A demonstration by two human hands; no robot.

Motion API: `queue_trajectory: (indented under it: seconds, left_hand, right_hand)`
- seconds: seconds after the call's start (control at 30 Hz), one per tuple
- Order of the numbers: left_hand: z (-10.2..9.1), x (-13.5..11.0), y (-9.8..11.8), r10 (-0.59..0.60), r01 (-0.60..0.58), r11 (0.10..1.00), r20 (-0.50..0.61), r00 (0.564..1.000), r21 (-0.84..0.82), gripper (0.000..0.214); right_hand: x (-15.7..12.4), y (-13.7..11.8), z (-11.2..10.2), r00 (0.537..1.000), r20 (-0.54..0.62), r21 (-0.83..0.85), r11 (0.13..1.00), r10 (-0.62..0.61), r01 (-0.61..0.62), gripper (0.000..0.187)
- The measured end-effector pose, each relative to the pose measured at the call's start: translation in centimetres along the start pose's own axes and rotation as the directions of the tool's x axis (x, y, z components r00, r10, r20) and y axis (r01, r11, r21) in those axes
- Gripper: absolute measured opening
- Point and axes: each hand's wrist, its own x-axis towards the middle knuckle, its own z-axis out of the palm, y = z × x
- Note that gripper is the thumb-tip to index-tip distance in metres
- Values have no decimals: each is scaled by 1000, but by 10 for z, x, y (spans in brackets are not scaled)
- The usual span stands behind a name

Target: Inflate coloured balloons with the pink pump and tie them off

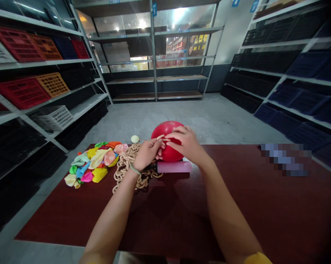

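Observation:
My left hand point(148, 154) is closed, pinching a pale beige link point(160, 137) like those of the chain. At that same spot, the thumb and forefinger of my right hand point(186, 143) close on the beige piece, with its other fingers bent over an inflated red balloon point(165, 128). The balloon rests behind a pink-purple hand pump point(174, 167) lying on its side. Beneath and left of my left hand is a heaped beige plastic chain point(124, 165). Whether the pinched link joins the heap is hidden by my fingers.
Several flat, colourful balloons point(99, 161) lie in a pile on the dark red table point(182, 212). A small pale round object point(135, 139) is at the far edge. A blurred-out item point(286, 159) lies far right. Shelves with crates point(22, 91) line both sides.

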Motion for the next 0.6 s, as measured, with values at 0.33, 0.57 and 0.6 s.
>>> queue_trajectory:
  seconds: [0.33, 0.57, 0.6]
  left_hand:
    - [-1, 3, 9, -78, 45, 959, -109, 991, -281, 33]
    - [-11, 0, 10, -45, 38, 914, -8, 999, -404, 33]
    - [-12, -1, 9, -33, 33, 922, 7, 999, -386, 32]
  right_hand:
    - [3, -15, 8, 974, -218, -125, 992, -53, 26, 21]
    - [2, -18, 7, 987, -125, -165, 983, -99, 78, 16]
    - [2, -18, 6, 988, -127, -158, 985, -89, 69, 15]
